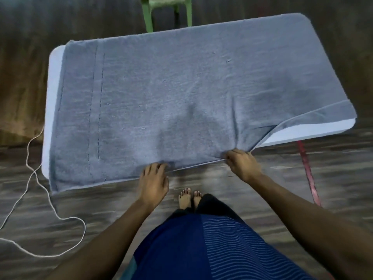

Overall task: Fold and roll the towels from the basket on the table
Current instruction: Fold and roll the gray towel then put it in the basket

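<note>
hands: right hand (242, 164) is pinching the near hem of the towel (171, 93); left hand (154, 179) is touching that hem, grip unclear | towel: lying spread over the table (52, 81), right near corner drawn back | risk: uneven pulling could be dragging it floorward, skewing the fold

shirt (181, 249): dark blue, striped panel | trousers (212, 205): black | feet (189, 197): bare
</note>
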Motion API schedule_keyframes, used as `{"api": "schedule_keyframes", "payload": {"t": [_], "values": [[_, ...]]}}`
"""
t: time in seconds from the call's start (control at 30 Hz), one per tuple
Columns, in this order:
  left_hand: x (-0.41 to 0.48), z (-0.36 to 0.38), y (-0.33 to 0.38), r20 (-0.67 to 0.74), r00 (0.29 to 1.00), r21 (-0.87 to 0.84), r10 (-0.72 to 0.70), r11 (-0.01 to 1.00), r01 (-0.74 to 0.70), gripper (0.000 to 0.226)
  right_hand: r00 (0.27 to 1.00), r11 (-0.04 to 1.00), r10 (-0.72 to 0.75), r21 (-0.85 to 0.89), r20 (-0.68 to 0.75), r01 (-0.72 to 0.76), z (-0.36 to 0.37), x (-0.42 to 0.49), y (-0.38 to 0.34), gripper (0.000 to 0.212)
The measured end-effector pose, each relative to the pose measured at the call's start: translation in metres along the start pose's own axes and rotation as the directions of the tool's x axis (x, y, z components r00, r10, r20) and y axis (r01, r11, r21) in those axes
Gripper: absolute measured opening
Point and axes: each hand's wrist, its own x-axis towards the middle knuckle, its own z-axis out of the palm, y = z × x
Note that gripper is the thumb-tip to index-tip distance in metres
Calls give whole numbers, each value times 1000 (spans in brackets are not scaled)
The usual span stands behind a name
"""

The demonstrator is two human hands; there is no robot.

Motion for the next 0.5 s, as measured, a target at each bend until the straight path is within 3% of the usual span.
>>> {"api": "schedule_keyframes", "payload": {"t": [0.13, 0.23, 0.4, 0.5], "values": [[35, 22, 74, 128, 977, -123, 172, 980, -156, 43, 999, 998, 0, 62, -44, 3, 2, -16, 0, 12], [63, 37, 138, 131, 961, -179, 245, 959, -220, 45, 999, 992, 24, 127, -34, -20, 1, -13, 5, 12], [86, 59, 176, 129, 976, -153, 175, 976, -155, 32, 1000, 989, -10, 145, -5, 11, -15, -7, 28, 12], [83, 67, 168, 104, 983, -147, 152, 980, -136, 32, 997, 1000, 5, -12, 79, -4, -24, -3, 65, 15]]}}
